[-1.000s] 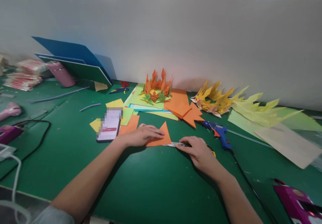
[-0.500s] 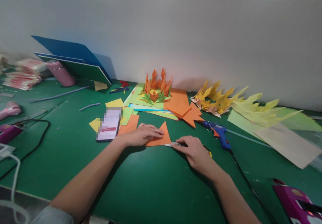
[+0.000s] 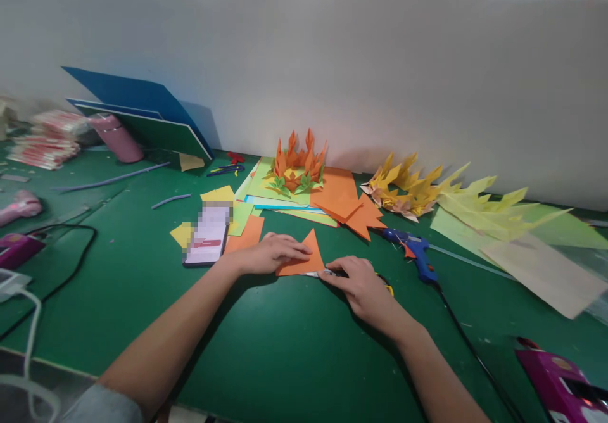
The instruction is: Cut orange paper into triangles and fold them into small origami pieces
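Observation:
My left hand (image 3: pixel 272 253) lies flat with its fingers stretched out, pressing down a folded orange paper triangle (image 3: pixel 306 259) on the green table (image 3: pixel 285 347). My right hand (image 3: pixel 358 284) is closed around a slim tool with a metal tip (image 3: pixel 317 274) and a yellow end; it looks like a craft knife. The tip lies along the triangle's bottom edge at its right corner. A second orange sheet (image 3: pixel 244 235) lies just behind my left wrist.
A phone (image 3: pixel 208 235) lies left of my left hand. A blue glue gun (image 3: pixel 414 253) with its cable sits to the right. Orange folded flowers (image 3: pixel 298 163), yellow folded shapes (image 3: pixel 413 189) and loose coloured sheets line the white partition. A magenta device (image 3: pixel 560 382) sits bottom right.
My right hand has slid leftward along the triangle's bottom edge with the tool. My left hand has stayed flat on the paper.

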Action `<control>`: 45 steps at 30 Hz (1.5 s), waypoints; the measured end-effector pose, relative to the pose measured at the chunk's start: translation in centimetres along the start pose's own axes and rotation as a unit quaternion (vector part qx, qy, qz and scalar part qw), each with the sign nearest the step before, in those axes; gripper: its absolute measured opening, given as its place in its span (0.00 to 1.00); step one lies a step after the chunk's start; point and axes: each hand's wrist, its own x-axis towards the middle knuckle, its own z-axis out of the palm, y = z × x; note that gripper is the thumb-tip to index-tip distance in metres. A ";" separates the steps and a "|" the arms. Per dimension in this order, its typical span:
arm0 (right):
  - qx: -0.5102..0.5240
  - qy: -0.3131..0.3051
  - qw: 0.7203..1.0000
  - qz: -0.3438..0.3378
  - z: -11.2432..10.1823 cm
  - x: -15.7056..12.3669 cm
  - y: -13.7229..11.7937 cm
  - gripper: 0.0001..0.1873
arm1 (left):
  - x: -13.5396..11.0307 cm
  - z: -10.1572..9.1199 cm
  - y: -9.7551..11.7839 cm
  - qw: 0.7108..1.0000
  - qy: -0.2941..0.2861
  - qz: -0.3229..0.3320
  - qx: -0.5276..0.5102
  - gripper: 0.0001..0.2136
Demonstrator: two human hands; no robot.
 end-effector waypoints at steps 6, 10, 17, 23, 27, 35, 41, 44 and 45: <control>0.006 -0.002 1.000 -0.004 0.0 0.3 -0.5 0.20 | 0.0 -0.1 0.0 1.000 -0.011 0.004 0.023 0.25; 0.010 -0.017 1.000 0.004 -0.2 0.3 -0.6 0.20 | 0.0 -0.2 0.3 1.000 -0.011 0.001 0.023 0.26; 0.019 -0.027 0.999 0.003 -0.5 0.1 -0.6 0.21 | 0.0 -0.3 0.7 1.000 -0.014 -0.005 0.027 0.26; 0.018 -0.045 0.999 -0.009 -0.7 0.4 -0.9 0.21 | 0.0 -0.5 0.9 0.999 -0.023 -0.005 0.031 0.24; 0.020 -0.047 0.999 -0.007 -0.6 0.6 -1.0 0.20 | 0.0 -0.6 1.1 0.999 -0.024 -0.016 0.013 0.20; 0.020 -0.051 0.998 -0.014 -0.2 0.8 -1.2 0.20 | 0.1 -0.6 1.1 0.999 -0.027 -0.026 0.006 0.20; 0.030 -0.051 0.998 -0.035 0.3 1.2 -1.9 0.21 | 0.1 -0.6 1.0 1.000 -0.015 -0.022 -0.001 0.19; 0.034 -0.045 0.997 -0.049 0.4 1.4 -2.5 0.22 | 0.1 -0.5 1.0 1.000 -0.010 -0.018 0.000 0.18; 0.041 -0.047 0.997 -0.055 0.2 1.3 -2.6 0.22 | 0.1 -0.5 0.9 1.000 -0.009 -0.017 0.000 0.18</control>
